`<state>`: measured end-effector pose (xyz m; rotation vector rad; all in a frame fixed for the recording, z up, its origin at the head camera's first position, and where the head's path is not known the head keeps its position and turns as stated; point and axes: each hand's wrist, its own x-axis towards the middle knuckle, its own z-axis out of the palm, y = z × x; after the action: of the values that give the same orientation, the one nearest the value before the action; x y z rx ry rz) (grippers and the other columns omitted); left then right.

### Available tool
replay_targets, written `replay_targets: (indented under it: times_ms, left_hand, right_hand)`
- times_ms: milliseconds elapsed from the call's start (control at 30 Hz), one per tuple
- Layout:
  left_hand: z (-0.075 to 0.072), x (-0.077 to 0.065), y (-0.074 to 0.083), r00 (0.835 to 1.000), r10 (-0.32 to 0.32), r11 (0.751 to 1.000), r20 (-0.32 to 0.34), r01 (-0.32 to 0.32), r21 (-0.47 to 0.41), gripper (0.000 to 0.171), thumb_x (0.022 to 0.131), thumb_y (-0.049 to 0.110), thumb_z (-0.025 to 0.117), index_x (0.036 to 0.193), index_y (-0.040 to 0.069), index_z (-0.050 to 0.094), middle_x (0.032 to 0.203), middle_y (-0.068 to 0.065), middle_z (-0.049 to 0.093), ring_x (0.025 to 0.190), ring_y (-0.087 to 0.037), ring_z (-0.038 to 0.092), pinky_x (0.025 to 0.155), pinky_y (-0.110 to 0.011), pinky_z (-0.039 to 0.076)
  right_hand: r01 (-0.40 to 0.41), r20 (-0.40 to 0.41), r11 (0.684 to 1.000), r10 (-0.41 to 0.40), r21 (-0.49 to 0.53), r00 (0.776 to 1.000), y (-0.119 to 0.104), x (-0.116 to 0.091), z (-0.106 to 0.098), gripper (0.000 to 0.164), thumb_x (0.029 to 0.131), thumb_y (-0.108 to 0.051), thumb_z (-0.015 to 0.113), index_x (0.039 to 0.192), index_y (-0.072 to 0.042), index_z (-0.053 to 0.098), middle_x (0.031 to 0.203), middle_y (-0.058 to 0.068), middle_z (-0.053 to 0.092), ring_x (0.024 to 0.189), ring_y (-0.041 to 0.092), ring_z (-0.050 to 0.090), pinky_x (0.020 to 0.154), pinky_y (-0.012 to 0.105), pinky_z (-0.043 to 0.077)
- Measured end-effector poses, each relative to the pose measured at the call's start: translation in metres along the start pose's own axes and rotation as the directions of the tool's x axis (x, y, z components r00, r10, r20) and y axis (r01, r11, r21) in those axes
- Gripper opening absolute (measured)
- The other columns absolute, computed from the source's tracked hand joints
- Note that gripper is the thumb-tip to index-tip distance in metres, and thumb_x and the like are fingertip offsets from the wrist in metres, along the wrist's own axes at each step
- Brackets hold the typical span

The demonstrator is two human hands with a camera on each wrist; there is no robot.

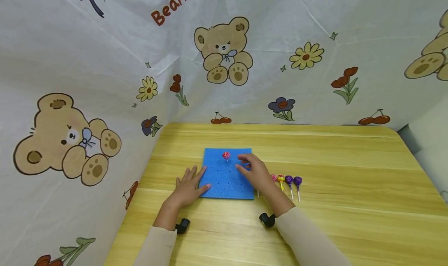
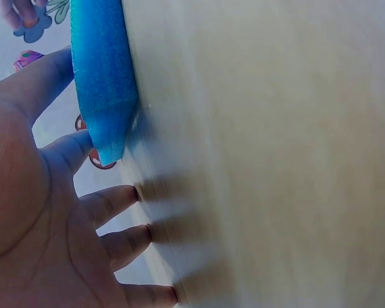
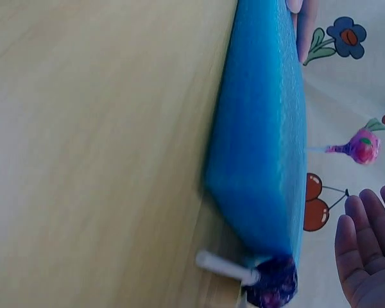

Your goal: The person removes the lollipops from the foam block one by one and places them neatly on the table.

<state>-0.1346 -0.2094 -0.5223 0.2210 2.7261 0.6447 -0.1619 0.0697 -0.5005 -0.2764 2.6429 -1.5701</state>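
A blue foam block [image 1: 227, 190] with several small holes in its top lies flat on the table. One pink-red lollipop [image 1: 226, 155] stands stick-down in its far part. My left hand [image 1: 187, 188] spreads its fingers at the block's left side. In the left wrist view, its thumb and index finger touch the foam [image 2: 102, 77], and the other fingertips rest on the table. Over the block's right edge hovers my right hand [image 1: 257, 170], fingers loosely bent, thumb apart, holding nothing. That hand [image 3: 372, 256] is beside the standing lollipop [image 3: 362, 147] in the right wrist view.
Right of the block a row of lollipops lies on the table: a yellow one [image 1: 281, 178], two purple ones [image 1: 288, 179], and a pink one partly behind my right forearm. A white cloth [image 1: 266, 36] printed with bears hangs along the table's back and left.
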Motion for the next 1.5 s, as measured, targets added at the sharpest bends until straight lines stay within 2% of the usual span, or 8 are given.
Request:
replay_targets:
  times_ms: [300, 400, 700, 1000, 1500]
  left_hand:
    - [0.000, 0.000, 0.000, 1.000, -0.013, 1.000, 0.003, 0.013, 0.007, 0.075, 0.099, 0.059, 0.053, 0.162, 0.036, 0.019, 0.171, -0.013, 0.011, 0.158, -0.042, 0.000, 0.116, -0.078, 0.000]
    - [0.001, 0.000, 0.000, 1.000, -0.006, 1.000, -0.002, 0.006, 0.008, 0.075, 0.099, 0.059, 0.053, 0.162, 0.034, 0.021, 0.171, -0.014, 0.012, 0.158, -0.043, 0.001, 0.115, -0.079, 0.000]
    - [0.002, 0.000, -0.001, 1.000, -0.011, 1.000, 0.006, 0.011, 0.021, 0.075, 0.100, 0.059, 0.052, 0.163, 0.034, 0.020, 0.171, -0.014, 0.012, 0.158, -0.043, 0.001, 0.116, -0.079, 0.001]
    - [0.001, 0.001, -0.001, 1.000, -0.007, 1.000, 0.001, 0.007, 0.025, 0.074, 0.100, 0.060, 0.051, 0.162, 0.034, 0.021, 0.171, -0.014, 0.012, 0.158, -0.043, 0.001, 0.116, -0.079, 0.001]
    - [0.000, -0.001, 0.001, 1.000, -0.004, 1.000, -0.010, 0.005, 0.010, 0.074, 0.099, 0.059, 0.053, 0.162, 0.033, 0.023, 0.171, -0.014, 0.013, 0.158, -0.043, 0.002, 0.115, -0.079, 0.001]
  right_hand:
    - [0.024, -0.005, 0.999, -0.024, -0.035, 1.000, -0.007, 0.013, 0.017, 0.044, 0.096, -0.024, 0.071, 0.137, -0.011, 0.061, 0.127, 0.011, 0.064, 0.113, 0.027, 0.065, 0.098, 0.044, 0.055]
    - [0.029, 0.006, 0.998, -0.028, -0.056, 1.000, -0.007, 0.018, 0.022, 0.044, 0.096, -0.024, 0.071, 0.138, -0.013, 0.061, 0.129, 0.011, 0.063, 0.114, 0.027, 0.065, 0.098, 0.044, 0.056]
    - [0.043, 0.013, 0.990, -0.042, -0.134, 0.999, -0.009, 0.029, 0.031, 0.047, 0.096, -0.024, 0.071, 0.140, -0.011, 0.059, 0.126, 0.010, 0.064, 0.113, 0.026, 0.065, 0.097, 0.043, 0.056]
    - [0.035, -0.003, 0.992, -0.035, -0.120, 0.999, -0.011, 0.035, 0.033, 0.039, 0.096, -0.020, 0.071, 0.133, -0.010, 0.064, 0.115, 0.007, 0.068, 0.107, 0.024, 0.066, 0.094, 0.042, 0.056]
    - [0.042, -0.014, 0.993, -0.044, -0.108, 0.999, -0.010, 0.036, 0.034, 0.033, 0.097, -0.021, 0.071, 0.128, -0.012, 0.065, 0.114, 0.005, 0.070, 0.106, 0.022, 0.066, 0.094, 0.039, 0.056]
